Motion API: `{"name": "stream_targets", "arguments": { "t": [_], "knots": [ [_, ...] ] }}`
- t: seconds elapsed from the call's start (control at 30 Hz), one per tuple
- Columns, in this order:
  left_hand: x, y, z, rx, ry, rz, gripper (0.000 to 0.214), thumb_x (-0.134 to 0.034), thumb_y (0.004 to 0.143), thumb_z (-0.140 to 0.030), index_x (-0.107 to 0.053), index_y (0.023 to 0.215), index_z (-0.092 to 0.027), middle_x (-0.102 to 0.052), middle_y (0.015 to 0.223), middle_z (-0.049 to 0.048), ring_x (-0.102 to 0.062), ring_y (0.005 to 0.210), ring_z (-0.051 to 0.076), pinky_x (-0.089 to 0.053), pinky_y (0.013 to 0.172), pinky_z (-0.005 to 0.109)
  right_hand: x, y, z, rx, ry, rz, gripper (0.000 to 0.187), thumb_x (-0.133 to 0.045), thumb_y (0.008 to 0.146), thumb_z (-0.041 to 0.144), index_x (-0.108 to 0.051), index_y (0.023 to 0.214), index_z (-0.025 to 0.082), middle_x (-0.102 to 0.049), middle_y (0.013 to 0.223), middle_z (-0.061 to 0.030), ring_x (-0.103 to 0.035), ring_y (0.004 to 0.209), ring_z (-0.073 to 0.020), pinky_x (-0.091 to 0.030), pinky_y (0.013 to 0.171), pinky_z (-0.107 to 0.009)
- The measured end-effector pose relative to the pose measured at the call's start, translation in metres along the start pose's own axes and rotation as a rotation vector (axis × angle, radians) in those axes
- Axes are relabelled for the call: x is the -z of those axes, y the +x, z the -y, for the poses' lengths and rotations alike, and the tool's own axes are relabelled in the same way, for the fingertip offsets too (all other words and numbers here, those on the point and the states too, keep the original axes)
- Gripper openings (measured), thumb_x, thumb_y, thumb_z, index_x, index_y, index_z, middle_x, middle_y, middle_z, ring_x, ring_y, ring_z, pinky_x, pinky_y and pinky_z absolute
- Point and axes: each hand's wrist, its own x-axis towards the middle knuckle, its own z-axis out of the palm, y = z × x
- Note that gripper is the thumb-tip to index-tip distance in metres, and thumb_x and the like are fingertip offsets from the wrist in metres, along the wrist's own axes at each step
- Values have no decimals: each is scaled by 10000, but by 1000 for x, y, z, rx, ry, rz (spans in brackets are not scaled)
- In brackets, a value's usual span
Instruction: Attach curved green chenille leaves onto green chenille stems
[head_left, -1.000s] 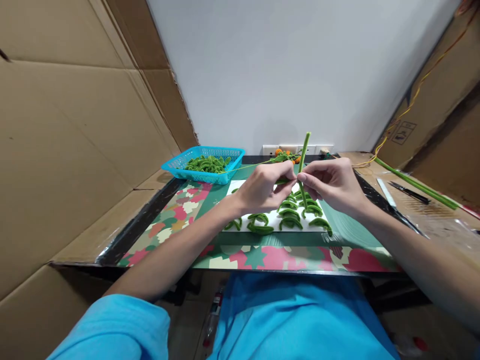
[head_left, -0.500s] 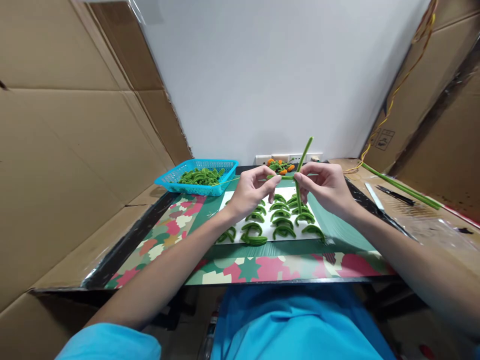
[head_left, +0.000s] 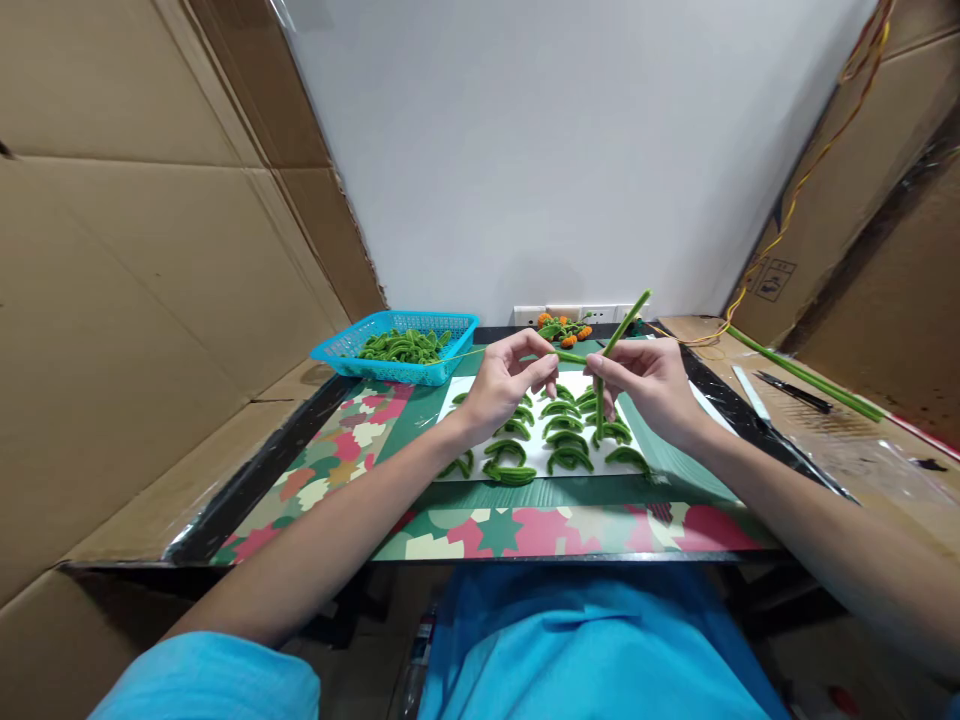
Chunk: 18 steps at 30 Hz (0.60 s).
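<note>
Before me, my left hand (head_left: 511, 382) pinches one end of a short green pipe cleaner piece (head_left: 571, 357), with a thin strand trailing left from the fingers. My right hand (head_left: 651, 385) has thumb and forefinger closed where this piece meets a longer green pipe cleaner (head_left: 628, 315). The longer one slants up to the right, and a straight green length hangs below the fingers. How the pieces join is hidden by the fingertips. Beneath both hands, a white sheet (head_left: 541, 466) bears rows of curved green pipe cleaner pieces (head_left: 568, 459).
A blue basket (head_left: 420, 373) of green pieces (head_left: 405, 346) stands at back left. Orange and green pipe cleaner flowers (head_left: 567, 330) lie near the wall sockets (head_left: 529, 316). On the right are a white-bladed tool (head_left: 750, 392), black tweezers (head_left: 795, 391) and long green stems (head_left: 817, 380).
The longer pipe cleaner's upper end has tipped further right. The short piece now slopes down toward my right hand, and both hands keep their pinch.
</note>
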Motion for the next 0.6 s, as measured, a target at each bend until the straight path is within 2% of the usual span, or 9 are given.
{"name": "stream_targets", "arguments": {
  "t": [0.13,0.2,0.3,0.37,0.43,0.53,0.6],
  "knots": [
    [-8,-8,-15,-167,173,40,180,-753,935,-310,-635,975,-180,-659,786,2,-697,695,134,-564,681,287,2,5,4,-309,316,71,315,-866,774,412,-698,656,174,-606,520,37,-473,319,-76,-402,284,-209],
    [-10,-11,-20,-230,240,57,155,-765,927,-259,-650,992,-178,-660,808,4,-710,721,140,-568,702,292,4,5,7,-392,413,136,305,-859,778,411,-702,684,167,-574,501,61,-416,280,-62,-369,248,-202],
    [-9,-11,-20,-256,195,0,137,-739,953,-270,-637,974,-180,-661,786,-1,-717,699,141,-566,690,292,6,4,8,-321,410,186,318,-868,797,426,-719,708,160,-641,574,30,-489,330,-74,-441,284,-207],
    [-7,-8,-17,-221,152,-46,177,-730,964,-321,-623,947,-180,-659,761,-6,-698,644,130,-553,654,283,6,2,7,-256,316,219,303,-872,808,427,-755,749,154,-704,671,-15,-596,431,-111,-527,350,-236],
    [-5,-5,-12,-159,118,-79,245,-746,949,-385,-610,940,-181,-664,759,-8,-671,593,116,-526,595,265,4,1,6,-206,224,222,272,-881,808,412,-789,800,156,-717,718,-30,-644,505,-136,-572,398,-262],
    [-8,-5,-6,-62,77,-87,343,-770,913,-470,-621,1006,-176,-694,855,18,-662,619,106,-504,557,233,0,1,3,-121,210,107,237,-903,790,382,-807,824,169,-681,674,-3,-614,512,-121,-570,423,-252],
    [-11,-8,-2,-14,81,-40,403,-814,869,-476,-645,1067,-169,-709,978,52,-679,711,112,-538,611,224,-2,2,3,-88,255,7,257,-901,794,406,-812,849,172,-692,662,-3,-630,531,-121,-594,477,-251]
  ]
}}
